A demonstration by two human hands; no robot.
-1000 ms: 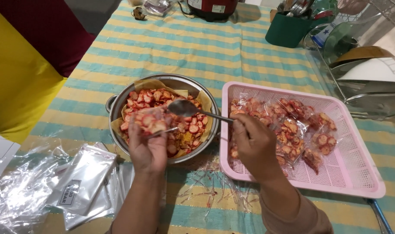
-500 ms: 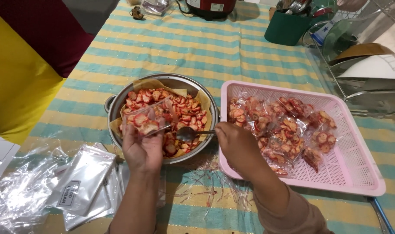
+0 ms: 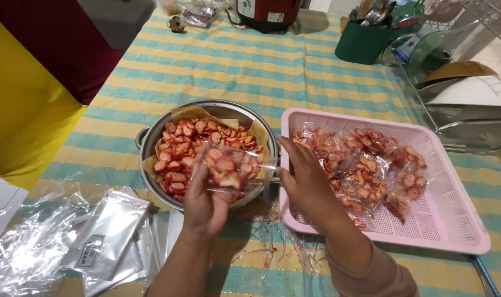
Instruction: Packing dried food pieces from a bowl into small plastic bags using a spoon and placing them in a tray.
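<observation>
Left hand (image 3: 203, 201) raised over pan (image 3: 206, 107), fingers pinching clear bag (image 3: 231, 168), right hand (image 3: 305, 181) curled at bag's mouth, beside pink tray (image 3: 454, 220).

A single camera worn on the person's head looks steeply down and forward over the desk (image 3: 217, 60), close enough that both forearms enter from the bottom edge of the frame and the hands sit near its middle. The near edge of the desk lies just under the lens, while the far edge, with a green holder (image 3: 366, 41) and a dish rack (image 3: 470, 104) toward the far right corner, runs along the top. There is no second view to share any part of the scene.
</observation>
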